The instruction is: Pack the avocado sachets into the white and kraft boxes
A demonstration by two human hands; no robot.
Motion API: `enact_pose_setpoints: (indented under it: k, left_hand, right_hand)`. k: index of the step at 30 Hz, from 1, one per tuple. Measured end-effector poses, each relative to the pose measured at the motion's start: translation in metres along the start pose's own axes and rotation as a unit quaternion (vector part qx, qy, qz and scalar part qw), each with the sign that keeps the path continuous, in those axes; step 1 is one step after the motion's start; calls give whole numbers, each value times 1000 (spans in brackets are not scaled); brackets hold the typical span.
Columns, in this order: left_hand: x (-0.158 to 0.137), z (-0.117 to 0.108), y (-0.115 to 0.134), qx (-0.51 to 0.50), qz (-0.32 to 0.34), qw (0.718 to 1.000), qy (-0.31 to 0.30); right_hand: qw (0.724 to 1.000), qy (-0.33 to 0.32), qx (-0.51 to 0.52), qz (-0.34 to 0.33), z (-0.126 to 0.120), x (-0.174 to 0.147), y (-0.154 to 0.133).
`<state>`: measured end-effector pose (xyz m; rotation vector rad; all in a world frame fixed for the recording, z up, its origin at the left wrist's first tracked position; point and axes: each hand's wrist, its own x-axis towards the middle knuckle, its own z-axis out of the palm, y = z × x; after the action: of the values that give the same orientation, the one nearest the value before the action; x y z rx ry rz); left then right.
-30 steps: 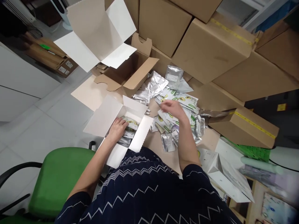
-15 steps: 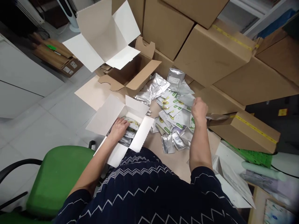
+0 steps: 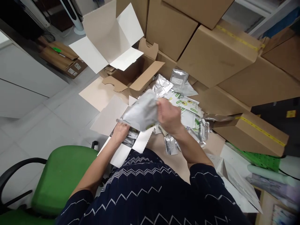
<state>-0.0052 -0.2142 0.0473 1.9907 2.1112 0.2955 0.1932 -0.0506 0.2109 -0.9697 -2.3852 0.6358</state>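
While the right hand (image 3: 170, 116) holds a blurred silvery pouch (image 3: 140, 112) by its right end, fingers clamped on it, the free end hangs over the open white box (image 3: 120, 157) on the left. Gripping just 1 end probably leaves the rest clear of the fingers. The left hand (image 3: 120, 132) is at the box beside the packets (image 3: 130, 137), perhaps to steady them; the pouch partly hides its fingers, so I cannot tell whether they are closed on anything. The box's flaps are spread outward, presumably to leave its mouth unobstructed. To the right, avocado-printed sachets (image 3: 188, 105) lie in a loose heap on the beige counter (image 3: 156, 143), within easy reach. Farther off stand an open brown box (image 3: 147, 76) and stacked cartons (image 3: 217, 59); at near left, a green chair (image 3: 63, 175) stands on a tiled floor (image 3: 23, 137).
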Motion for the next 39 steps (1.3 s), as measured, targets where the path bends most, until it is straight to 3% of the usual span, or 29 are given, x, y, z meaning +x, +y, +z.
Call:
enact_pose_setpoints:
  k: [5,8,11,14,16,19,21,22,24,25,26,28,31,33,35,37,39]
  left_hand:
    - [-2,-1,1,27,-7,1000,5]
    - [-2,1,3,16,-24,1000,10]
    - [-2,3,5,3,-89,995,46]
    - [2,4,8,3,-89,993,78]
    - [5,3,9,2,-56,996,67]
    - [9,2,9,3,-38,999,25]
    - [10,2,8,10,-35,999,7]
    - [10,3,7,13,-31,999,4]
    - [9,3,6,18,-23,1000,2]
    - [9,3,5,19,-20,1000,3]
    - [9,3,5,21,-19,1000,5]
    - [9,4,5,22,-19,1000,9]
    - [10,5,5,20,-16,1000,14]
    - [10,6,5,17,-12,1000,19]
    - [11,7,4,14,-12,1000,24]
    - [11,8,4,10,-11,999,29]
    - [11,7,4,7,-6,1000,29]
  right_hand:
    - [983,-138,-103,-62,72,6,-7]
    - [978,-178,-107,-35,112,1,-1]
    - [967,-240,-86,5,149,-1,12]
    - [947,-315,-67,11,164,1,20]
    - [941,-337,-40,1,154,2,20]
    - [911,-399,100,-9,108,8,27]
    - [891,-402,206,54,68,16,50]
    - [898,-364,218,116,48,21,69]
    - [950,-183,108,231,18,30,120]
    - [956,-111,0,272,8,32,149]
    - [942,-82,-102,309,1,32,179]
    - [882,-110,-230,396,-3,26,232]
    - [842,-214,-258,422,1,9,280]
    - [837,-246,-259,415,1,0,290]
    - [841,-235,-263,411,-7,-3,286]
    - [860,-178,-266,397,-23,-2,272]
    - [898,-88,-249,352,-47,-4,249]
